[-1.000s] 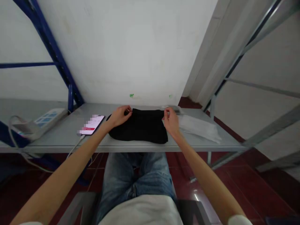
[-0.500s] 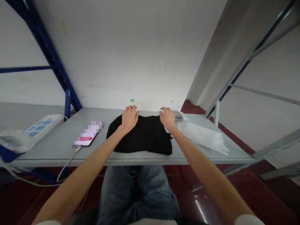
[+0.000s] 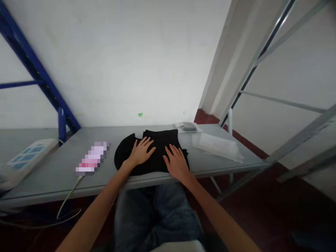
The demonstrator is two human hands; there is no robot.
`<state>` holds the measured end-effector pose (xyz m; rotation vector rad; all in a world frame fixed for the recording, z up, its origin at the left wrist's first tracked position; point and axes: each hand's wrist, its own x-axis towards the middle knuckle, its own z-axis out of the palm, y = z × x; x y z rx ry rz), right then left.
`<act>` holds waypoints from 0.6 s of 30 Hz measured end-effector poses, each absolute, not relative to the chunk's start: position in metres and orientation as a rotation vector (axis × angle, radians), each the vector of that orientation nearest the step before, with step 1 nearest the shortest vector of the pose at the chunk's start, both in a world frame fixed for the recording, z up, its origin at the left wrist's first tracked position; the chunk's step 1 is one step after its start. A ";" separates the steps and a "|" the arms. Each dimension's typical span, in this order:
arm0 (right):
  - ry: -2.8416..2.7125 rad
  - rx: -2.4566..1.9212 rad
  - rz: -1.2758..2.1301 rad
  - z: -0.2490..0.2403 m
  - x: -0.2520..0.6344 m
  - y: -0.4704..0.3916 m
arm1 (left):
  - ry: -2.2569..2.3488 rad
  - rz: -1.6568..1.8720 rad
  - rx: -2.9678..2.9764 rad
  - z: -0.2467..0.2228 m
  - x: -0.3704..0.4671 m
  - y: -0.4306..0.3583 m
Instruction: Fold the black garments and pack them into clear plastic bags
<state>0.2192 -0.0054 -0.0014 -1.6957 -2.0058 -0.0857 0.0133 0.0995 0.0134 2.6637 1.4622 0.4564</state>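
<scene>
A piece of black cloth [image 3: 160, 140], perhaps a folded garment, lies on the grey table in front of me. Its left end is rounded, and a small ragged bit sticks out at its right edge. My left hand [image 3: 141, 153] rests on the left part of the cloth, palm down with the fingers spread. On the right part lies my right hand [image 3: 176, 162], also flat with its fingers apart. Neither hand grips the fabric. The cloth's exact kind cannot be made out.
A phone [image 3: 92, 157] with a white cable [image 3: 68, 196] lies left of the cloth. Farther left sits a white power strip [image 3: 28, 157]. White plastic bags [image 3: 217, 146] and a clear packet with something dark inside [image 3: 187, 127] are on the right. The table [image 3: 105, 183] meets a white wall.
Both hands have come from the cloth's far edge back toward me and now lie flat on it. The far edge of the cloth shows a raised, folded part. My view has shifted slightly right.
</scene>
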 end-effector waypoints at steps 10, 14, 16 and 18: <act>-1.689 -1.955 -0.221 0.014 0.309 -0.023 | 1.496 0.508 2.715 0.018 0.019 0.090; -1.867 -1.813 -0.135 0.028 0.319 -0.014 | 1.473 0.647 2.866 0.029 0.022 0.079; -1.953 -1.826 -0.109 0.031 0.316 -0.008 | 1.492 0.696 2.895 0.032 0.024 0.072; -1.984 -1.891 -0.125 0.032 0.313 -0.004 | 1.500 0.688 2.887 0.031 0.025 0.064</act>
